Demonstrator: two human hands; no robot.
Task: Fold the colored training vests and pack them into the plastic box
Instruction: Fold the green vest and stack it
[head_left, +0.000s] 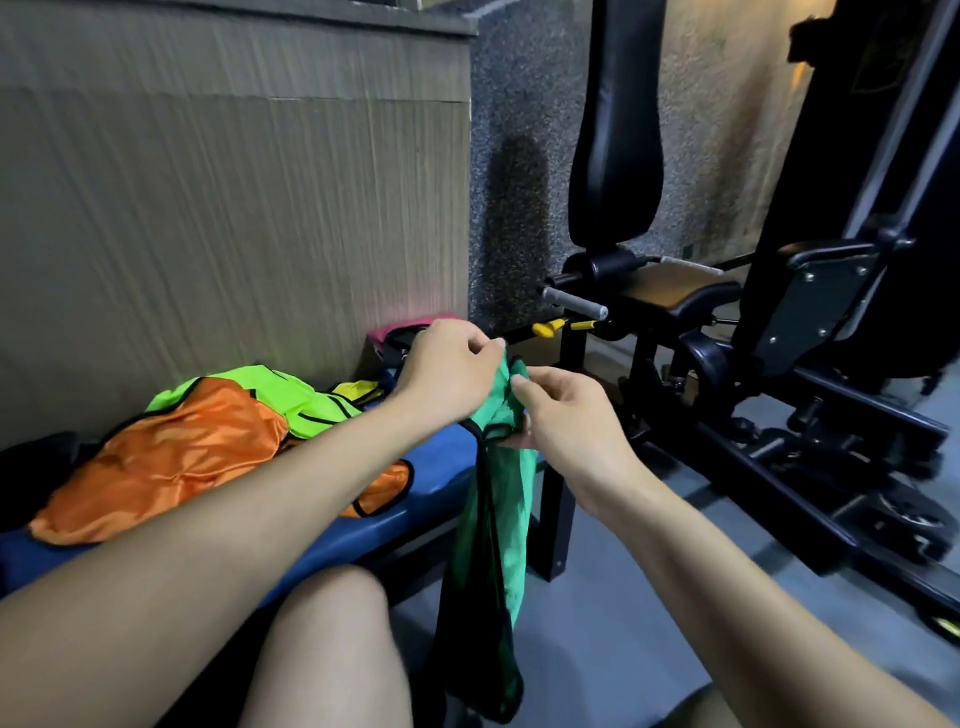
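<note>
above the near end of a blue bench (332, 540), a green vest (491, 519) with black trim is held up by both hands. its top is bunched between them, and the rest hangs down past the bench edge toward the grey floor (649, 597), beside a bare knee (332, 649). the left hand (449, 374) is curled over the upper edge of the cloth, with the fabric pinched between thumb and fingertips. the right hand (563, 410) is closed on the same bunched top from the other side, thumb and forefinger pinching a fold while the lower fingers are tucked under the cloth. the two hands are set just beside each other.

further along the bench, an orange vest (182, 452) is spread loosely, and a bright lime vest (291, 400) is lain partly under it, against a wood-grain wall panel (234, 182). a bit of yellow cloth (358, 389) is seen just past the lime one, and something pink (405, 327) is partly hidden behind the left hand; what it is cannot be told. to the right, a black gym machine (779, 322) with a padded backrest is stood on the floor, well apart from the hands.
</note>
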